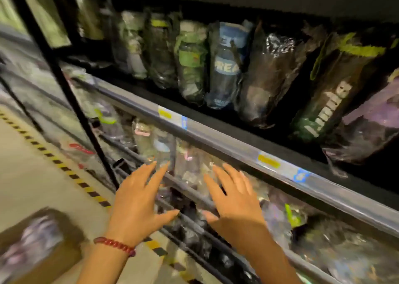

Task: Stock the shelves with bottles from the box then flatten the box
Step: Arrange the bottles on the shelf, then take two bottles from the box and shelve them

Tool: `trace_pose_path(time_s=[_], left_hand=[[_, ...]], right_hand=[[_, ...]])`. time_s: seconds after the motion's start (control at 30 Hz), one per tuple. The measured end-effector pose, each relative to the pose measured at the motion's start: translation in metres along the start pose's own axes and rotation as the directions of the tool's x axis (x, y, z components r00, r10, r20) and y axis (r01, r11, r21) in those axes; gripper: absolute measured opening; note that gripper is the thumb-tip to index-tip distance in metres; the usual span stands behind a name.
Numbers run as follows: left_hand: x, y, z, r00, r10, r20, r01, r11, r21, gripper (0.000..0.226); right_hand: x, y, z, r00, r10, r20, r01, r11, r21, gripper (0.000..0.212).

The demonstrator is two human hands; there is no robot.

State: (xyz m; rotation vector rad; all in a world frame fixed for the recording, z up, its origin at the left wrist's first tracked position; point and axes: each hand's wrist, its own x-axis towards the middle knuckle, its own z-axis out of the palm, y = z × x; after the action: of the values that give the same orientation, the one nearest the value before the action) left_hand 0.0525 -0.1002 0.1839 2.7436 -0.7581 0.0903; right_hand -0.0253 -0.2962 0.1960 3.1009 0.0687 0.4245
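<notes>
I see both hands spread flat, fingers wide, holding nothing — left hand (138, 199) and right hand (234, 203) reach toward wrapped bottles (164, 152) on the lower shelf (190, 188), fingertips near or touching the plastic; I can't tell which. The box (41, 247) sits on the floor (32, 175) at lower left — well apart from them.

Dim aisle, pale concrete floor (32, 175) edged by yellow-black hazard tape (64, 169) beside a black upright post (71, 102)
</notes>
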Motion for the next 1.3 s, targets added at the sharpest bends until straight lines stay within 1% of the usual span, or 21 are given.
trace_pose_path(time_s=[0.07, 0.13, 0.17, 0.23, 0.33, 0.4, 0.47, 0.53, 0.63, 0.73, 0.83, 0.9, 1.0, 1.07, 1.17, 1.23, 1.3], left_hand=[[-0.028, -0.033, -0.002, 0.993, -0.114, 0.023, 0.114, 0.993, 0.03, 0.102], [-0.06, -0.063, -0.007, 0.973, -0.225, 0.045, 0.224, 0.974, 0.036, 0.1], [-0.077, -0.079, -0.01, 0.959, -0.279, 0.038, 0.278, 0.96, 0.032, 0.099], [-0.111, -0.111, -0.013, 0.932, -0.36, -0.036, 0.361, 0.932, 0.027, 0.096], [-0.159, -0.154, -0.012, 0.843, -0.538, 0.007, 0.538, 0.843, 0.01, 0.097], [-0.191, -0.181, -0.009, 0.798, -0.602, -0.012, 0.602, 0.799, -0.011, 0.097], [-0.219, -0.202, -0.007, 0.744, -0.669, -0.001, 0.669, 0.744, -0.015, 0.099], [-0.244, -0.22, -0.004, 0.671, -0.741, 0.03, 0.742, 0.67, -0.036, 0.099], [-0.27, -0.244, 0.003, 0.571, -0.819, 0.061, 0.821, 0.567, -0.066, 0.099], [-0.28, -0.27, 0.008, 0.491, -0.865, 0.106, 0.87, 0.48, -0.113, 0.1], [-0.281, -0.302, 0.01, 0.407, -0.902, 0.142, 0.903, 0.374, -0.209, 0.101], [-0.276, -0.33, 0.007, 0.373, -0.918, 0.136, 0.906, 0.328, -0.268, 0.102], [-0.257, -0.377, -0.011, 0.379, -0.921, 0.083, 0.903, 0.349, -0.252, 0.099], [-0.24, -0.412, -0.029, 0.393, -0.918, 0.043, 0.897, 0.373, -0.236, 0.097], [-0.215, -0.46, -0.053, 0.386, -0.922, -0.028, 0.883, 0.377, -0.28, 0.092], [-0.204, -0.487, -0.062, 0.379, -0.923, -0.061, 0.86, 0.376, -0.346, 0.086], [-0.201, -0.506, -0.061, 0.347, -0.936, -0.064, 0.858, 0.344, -0.382, 0.082]], right_hand=[[0.013, -0.041, 0.018, 0.997, -0.074, 0.037, 0.071, 0.995, 0.073, 0.082], [0.024, -0.083, 0.034, 0.983, -0.151, 0.104, 0.135, 0.98, 0.15, 0.081], [0.028, -0.105, 0.042, 0.973, -0.184, 0.137, 0.159, 0.971, 0.18, 0.079], [0.035, -0.145, 0.056, 0.95, -0.243, 0.198, 0.193, 0.952, 0.238, 0.078], [0.041, -0.2, 0.08, 0.912, -0.308, 0.269, 0.235, 0.933, 0.271, 0.078], [0.042, -0.236, 0.097, 0.875, -0.4, 0.272, 0.323, 0.902, 0.286, 0.076], [0.042, -0.271, 0.112, 0.809, -0.496, 0.316, 0.393, 0.856, 0.336, 0.076], [0.045, -0.298, 0.126, 0.743, -0.562, 0.363, 0.41, 0.811, 0.417, 0.073], [0.056, -0.33, 0.142, 0.69, -0.62, 0.373, 0.435, 0.768, 0.47, 0.072], [0.078, -0.358, 0.158, 0.642, -0.653, 0.402, 0.475, 0.75, 0.46, 0.074], [0.108, -0.389, 0.175, 0.635, -0.657, 0.406, 0.44, 0.74, 0.509, 0.074], [0.134, -0.412, 0.185, 0.627, -0.676, 0.386, 0.429, 0.714, 0.554, 0.073], [0.182, -0.444, 0.192, 0.62, -0.699, 0.356, 0.419, 0.679, 0.603, 0.073], [0.218, -0.466, 0.194, 0.636, -0.7, 0.325, 0.413, 0.665, 0.623, 0.073], [0.269, -0.501, 0.198, 0.654, -0.696, 0.297, 0.366, 0.635, 0.681, 0.073], [0.295, -0.521, 0.203, 0.648, -0.695, 0.312, 0.346, 0.634, 0.692, 0.075], [0.31, -0.537, 0.211, 0.637, -0.683, 0.358, 0.278, 0.637, 0.719, 0.076]])
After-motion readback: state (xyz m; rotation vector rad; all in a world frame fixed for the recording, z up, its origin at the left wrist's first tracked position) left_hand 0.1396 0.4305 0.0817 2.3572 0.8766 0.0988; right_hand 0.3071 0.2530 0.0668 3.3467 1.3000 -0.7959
